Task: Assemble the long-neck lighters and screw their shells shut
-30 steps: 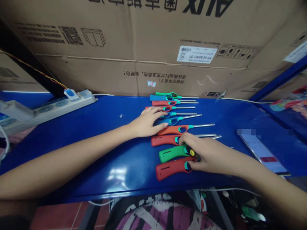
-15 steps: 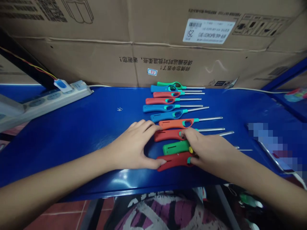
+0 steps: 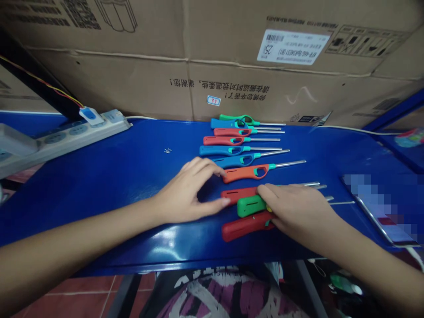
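Note:
Several long-nosed gas lighters lie in a column on the blue table, metal tubes to the right. My left hand (image 3: 185,190) is open, thumb and fingers apart. Its fingertips are at the butt of an orange lighter (image 3: 238,175), its thumb beside the butt of a red lighter (image 3: 236,194). My right hand (image 3: 298,210) is closed over the middles of that red lighter, a green lighter (image 3: 250,206) and, at its lower edge, the nearest red lighter (image 3: 243,227). A yellow end shows under its fingers, and a thin metal shaft (image 3: 342,202) sticks out beyond; the rest is hidden.
Behind the lighters stands a large cardboard box (image 3: 139,88). A power strip (image 3: 73,134) with plugs lies at left, and some tiny pale pins (image 3: 168,150) lie on the blue table (image 3: 155,172). At right rests a phone (image 3: 377,218) with a white cable.
The red and green lighters under my right hand have shifted right, away from the orange one. Both hands have moved slightly; my left thumb has left the nearest red lighter.

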